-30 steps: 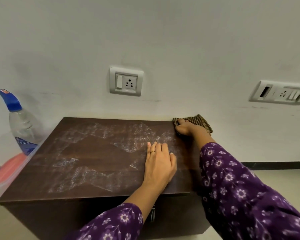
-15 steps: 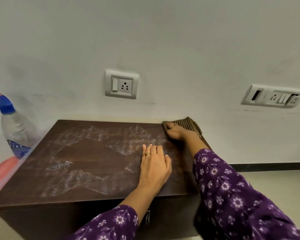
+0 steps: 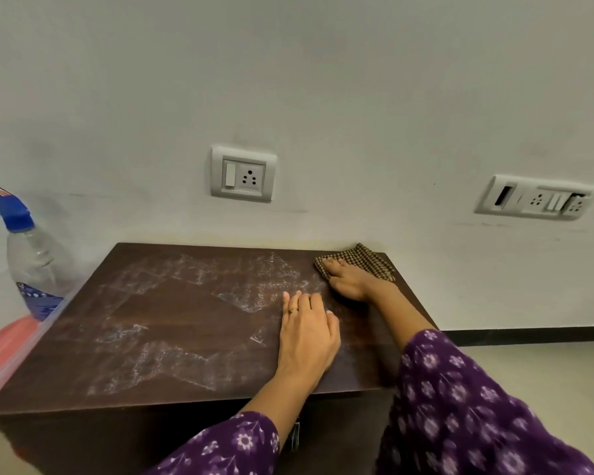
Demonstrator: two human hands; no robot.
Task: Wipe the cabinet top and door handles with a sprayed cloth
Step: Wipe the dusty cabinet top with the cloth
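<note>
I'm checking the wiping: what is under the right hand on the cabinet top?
A checked cloth lies under the right hand, at the back right corner of the cabinet top. The wood beneath the cloth is covered, so whether it is clean cannot be seen.

left sleeve (image 3: 227, 447) at six o'clock and right sleeve (image 3: 460, 406) at four are purple with pale flowers; left hand (image 3: 307, 332) bears a gold ring (image 3: 293, 310).

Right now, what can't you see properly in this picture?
Head view:
- Door handles: hidden; the sleeves cover much of the cabinet front.
- Bottle label: too small and blurry to read.
- Cloth: partly under the right hand.
- Orange thing: cut off by the left edge.
</note>
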